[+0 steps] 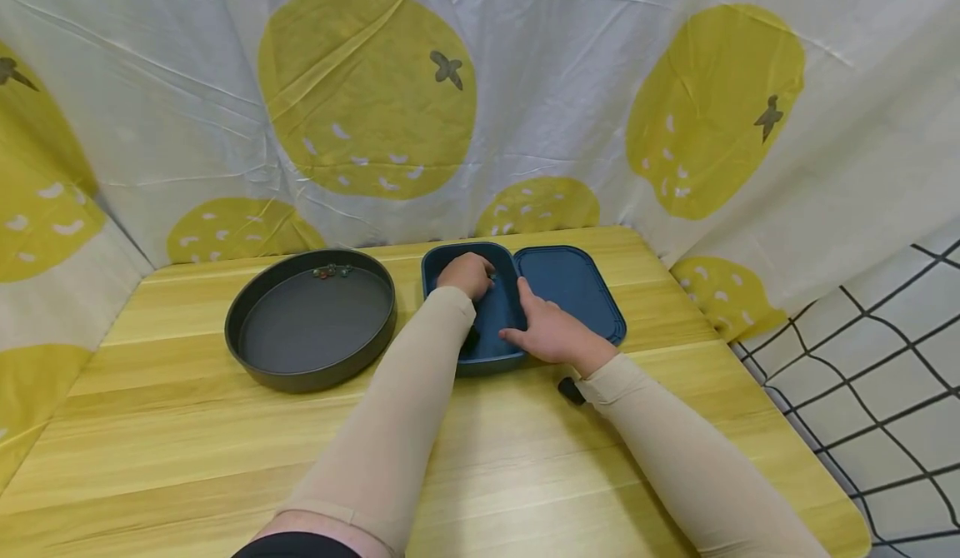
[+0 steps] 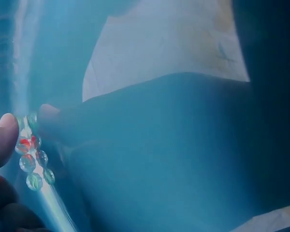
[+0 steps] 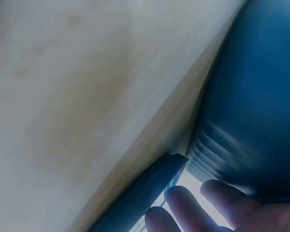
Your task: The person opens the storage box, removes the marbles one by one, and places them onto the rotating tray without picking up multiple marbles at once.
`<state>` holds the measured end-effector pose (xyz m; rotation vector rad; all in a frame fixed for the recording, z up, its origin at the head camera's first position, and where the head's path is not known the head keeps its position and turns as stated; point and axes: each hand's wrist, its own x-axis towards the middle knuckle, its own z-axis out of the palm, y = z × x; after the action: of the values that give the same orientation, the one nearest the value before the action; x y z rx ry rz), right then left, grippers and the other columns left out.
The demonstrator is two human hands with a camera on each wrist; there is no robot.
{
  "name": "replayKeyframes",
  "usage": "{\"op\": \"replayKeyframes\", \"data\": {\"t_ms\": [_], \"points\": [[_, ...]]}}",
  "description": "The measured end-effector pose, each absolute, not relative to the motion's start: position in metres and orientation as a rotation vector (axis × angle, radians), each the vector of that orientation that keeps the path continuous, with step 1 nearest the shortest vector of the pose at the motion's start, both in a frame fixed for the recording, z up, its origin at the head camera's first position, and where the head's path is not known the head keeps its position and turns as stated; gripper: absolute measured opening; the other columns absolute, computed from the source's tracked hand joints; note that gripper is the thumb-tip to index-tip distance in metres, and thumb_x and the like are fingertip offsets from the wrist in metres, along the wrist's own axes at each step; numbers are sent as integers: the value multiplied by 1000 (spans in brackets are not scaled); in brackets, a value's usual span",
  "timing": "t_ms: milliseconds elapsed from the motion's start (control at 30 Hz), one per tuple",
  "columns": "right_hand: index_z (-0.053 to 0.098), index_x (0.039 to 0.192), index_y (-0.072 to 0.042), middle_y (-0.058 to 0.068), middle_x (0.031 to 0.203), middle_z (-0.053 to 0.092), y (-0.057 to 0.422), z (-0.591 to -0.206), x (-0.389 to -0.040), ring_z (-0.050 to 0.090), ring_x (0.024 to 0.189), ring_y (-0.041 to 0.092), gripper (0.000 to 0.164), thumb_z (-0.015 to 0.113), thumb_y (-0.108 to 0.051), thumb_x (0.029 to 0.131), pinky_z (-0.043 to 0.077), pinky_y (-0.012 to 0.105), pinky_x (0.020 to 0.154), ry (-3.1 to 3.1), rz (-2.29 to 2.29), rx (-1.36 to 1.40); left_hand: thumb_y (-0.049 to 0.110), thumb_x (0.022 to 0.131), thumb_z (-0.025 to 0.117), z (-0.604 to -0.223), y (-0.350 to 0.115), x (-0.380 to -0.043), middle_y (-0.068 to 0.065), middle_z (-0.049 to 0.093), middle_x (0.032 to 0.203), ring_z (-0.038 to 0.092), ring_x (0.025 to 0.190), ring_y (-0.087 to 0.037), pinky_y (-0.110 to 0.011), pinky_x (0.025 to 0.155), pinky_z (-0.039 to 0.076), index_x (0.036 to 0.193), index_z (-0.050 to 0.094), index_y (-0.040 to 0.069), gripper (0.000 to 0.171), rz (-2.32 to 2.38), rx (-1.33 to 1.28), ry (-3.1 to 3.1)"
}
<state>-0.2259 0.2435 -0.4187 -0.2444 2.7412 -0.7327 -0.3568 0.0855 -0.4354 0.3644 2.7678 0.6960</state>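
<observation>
A deep blue box point(image 1: 491, 366) stands on the table, and my left hand point(image 1: 465, 275) reaches down into it. In the left wrist view a fingertip point(image 2: 7, 126) touches the top one of several clear glass marbles point(image 2: 28, 163). These lie in a row along the box's shiny wall, which mirrors them. Whether a marble is pinched is hidden. My right hand point(image 1: 555, 331) holds the box's right side, thumb over the rim and fingers outside along the wall. In the right wrist view its fingers point(image 3: 183, 208) lie beside the box wall point(image 3: 256, 106).
A round dark grey pan point(image 1: 307, 325) with several small marbles point(image 1: 332, 271) near its back rim stands left of the box. A flat blue lid point(image 1: 570, 287) lies at the box's right. Patterned curtain point(image 1: 540, 67) hangs behind; black wire mesh point(image 1: 885, 375) borders the right.
</observation>
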Motion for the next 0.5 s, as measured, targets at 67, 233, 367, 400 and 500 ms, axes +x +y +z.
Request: {"op": "replayKeyframes", "data": {"t_ms": [67,233,367,400,500], "points": [[-12,169,-10,18,177,8,244,-420,-226,21,161,43,103,60,-50,106,29,60,126,2743,-730,-254,24,102,71,-435,86,-356,3,71,139,66,127,-22,-43,110,53,137,73,24,35,699,372,2747],[-12,169,-10,16,178,7,245,-421,-226,19,162,43,104,60,-49,105,28,60,127,2740,-738,-251,25,101,73,-434,85,-352,3,73,136,65,128,-23,-44,112,52,134,76,23,33,713,418,2699],[-12,169,-10,16,178,6,246,-422,-227,19,161,44,104,60,-49,105,28,61,126,2737,-740,-249,25,100,74,-433,86,-349,2,73,135,65,129,-24,-46,113,50,130,78,23,30,720,465,2683],[-12,169,-10,16,178,6,246,-421,-227,19,161,44,104,60,-49,105,28,61,126,2736,-740,-251,25,100,74,-433,87,-348,2,73,135,65,129,-25,-46,114,50,130,78,22,30,717,472,2683],[-12,169,-10,16,178,5,245,-421,-226,18,161,45,104,60,-50,105,28,62,126,2734,-738,-249,25,100,75,-433,88,-347,2,74,134,66,127,-24,-44,112,51,128,79,22,29,711,476,2684]]}}
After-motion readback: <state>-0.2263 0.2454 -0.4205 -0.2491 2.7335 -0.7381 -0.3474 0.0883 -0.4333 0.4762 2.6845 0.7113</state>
